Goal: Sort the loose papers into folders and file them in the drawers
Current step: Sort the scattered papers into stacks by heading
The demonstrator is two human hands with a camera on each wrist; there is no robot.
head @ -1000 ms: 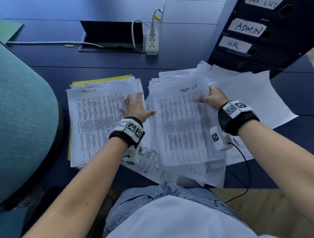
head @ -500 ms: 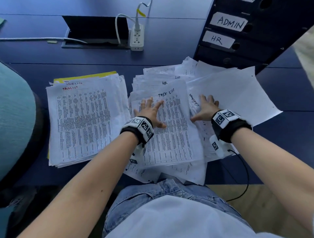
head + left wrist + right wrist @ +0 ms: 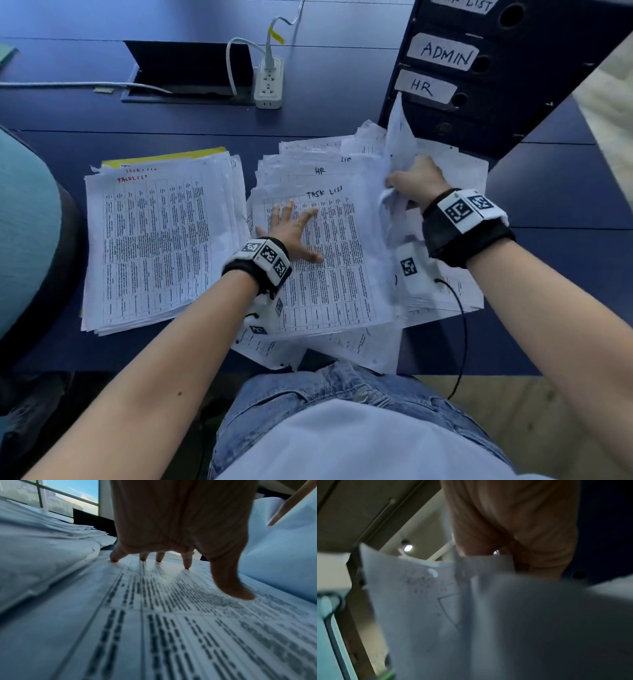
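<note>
A loose heap of printed papers [image 3: 329, 274] lies in front of me, its top sheet headed TASK LIST, with a sheet marked HR behind it. My left hand [image 3: 294, 226] lies flat on that top sheet, fingers spread and pressing down [image 3: 171, 561]. My right hand [image 3: 411, 181] grips a bunch of sheets [image 3: 397, 144] and holds it lifted on edge over the heap's right side; the bunch [image 3: 445, 601] fills the right wrist view. A neater stack [image 3: 161, 240] headed TASKLIST rests on a yellow folder [image 3: 164, 158] to the left. Dark drawers [image 3: 479, 78] labelled ADMIN and HR stand at the back right.
A white power strip [image 3: 269, 84] with a plugged cable sits behind the papers, beside an open cable hatch [image 3: 188, 68]. A teal chair back [image 3: 24, 219] stands at the left. The dark blue desk [image 3: 342, 89] continues behind the papers; its front edge is at my lap.
My right hand, which lay flat on sheets at the heap's right, has closed on a bunch and lifted it upright. My left hand stays flat on the TASK LIST sheet.
</note>
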